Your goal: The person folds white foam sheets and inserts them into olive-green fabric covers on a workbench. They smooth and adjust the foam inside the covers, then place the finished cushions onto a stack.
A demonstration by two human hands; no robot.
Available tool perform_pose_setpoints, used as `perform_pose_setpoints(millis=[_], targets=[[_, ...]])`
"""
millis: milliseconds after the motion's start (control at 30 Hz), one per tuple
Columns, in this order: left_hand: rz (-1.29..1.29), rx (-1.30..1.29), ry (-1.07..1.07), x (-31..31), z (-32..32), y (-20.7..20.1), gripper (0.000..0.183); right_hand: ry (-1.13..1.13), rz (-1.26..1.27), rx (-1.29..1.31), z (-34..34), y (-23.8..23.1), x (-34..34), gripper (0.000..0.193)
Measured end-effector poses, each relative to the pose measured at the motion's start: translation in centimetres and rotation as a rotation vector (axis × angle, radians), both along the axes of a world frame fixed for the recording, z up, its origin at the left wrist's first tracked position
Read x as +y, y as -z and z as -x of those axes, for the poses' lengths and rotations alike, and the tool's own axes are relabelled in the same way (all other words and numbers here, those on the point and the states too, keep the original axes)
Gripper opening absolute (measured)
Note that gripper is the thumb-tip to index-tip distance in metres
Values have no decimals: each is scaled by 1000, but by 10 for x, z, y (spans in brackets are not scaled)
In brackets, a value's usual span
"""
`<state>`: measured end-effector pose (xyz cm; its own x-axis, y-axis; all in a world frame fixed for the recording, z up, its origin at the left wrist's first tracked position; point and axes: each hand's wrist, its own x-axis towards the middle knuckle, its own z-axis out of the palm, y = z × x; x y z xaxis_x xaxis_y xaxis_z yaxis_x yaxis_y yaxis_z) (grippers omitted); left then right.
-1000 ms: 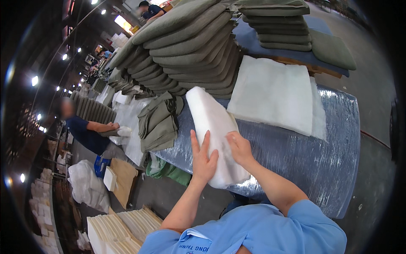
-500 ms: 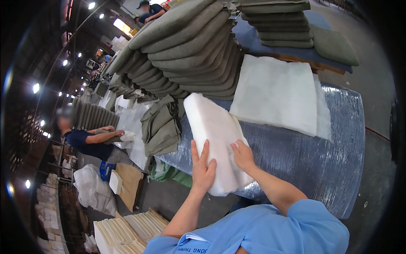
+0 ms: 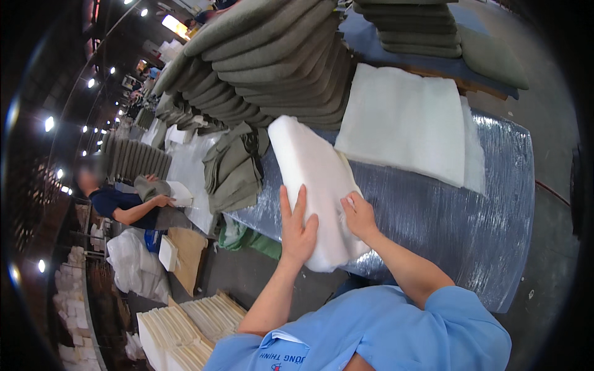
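Note:
A thick white cushion pad (image 3: 315, 179), apparently wrapped in fluffy batting, lies slanted at the near edge of the table in front of me. My left hand (image 3: 299, 232) rests on its left side, fingers stretched and spread, thumb apart. On the right side my right hand (image 3: 360, 217) has its fingers curled in a pinch on the pad's batting, which wrinkles there. Beyond it to the right lie flat sheets of white batting (image 3: 402, 123). Folded grey-green fabric covers (image 3: 232, 167) are heaped to the left of the pad.
The table (image 3: 433, 229) has a shiny plastic-wrapped blue top. Tall stacks of grey-green cushions (image 3: 278, 68) stand at its far side, with another stack (image 3: 421, 31) at back right. Cream foam pieces (image 3: 185, 328) sit at lower left. A co-worker (image 3: 124, 201) handles a cushion at left.
My right hand's fingers have curled in more on the pad's edge. The view has shifted slightly, so things sit higher. The co-worker at left has lifted the grey-green piece.

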<state>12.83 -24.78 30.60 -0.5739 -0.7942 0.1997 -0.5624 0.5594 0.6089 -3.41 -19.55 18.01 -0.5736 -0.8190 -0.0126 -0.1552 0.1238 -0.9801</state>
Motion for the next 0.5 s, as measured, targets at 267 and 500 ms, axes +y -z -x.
perform_pose_setpoints(millis=[267,500], targets=[[-75,57,-22,7,2,-2,66,-352,127,14,-23,-70,43,29],[-42,48,6,-3,2,-4,66,-72,-44,-18,-16,8,49,27]])
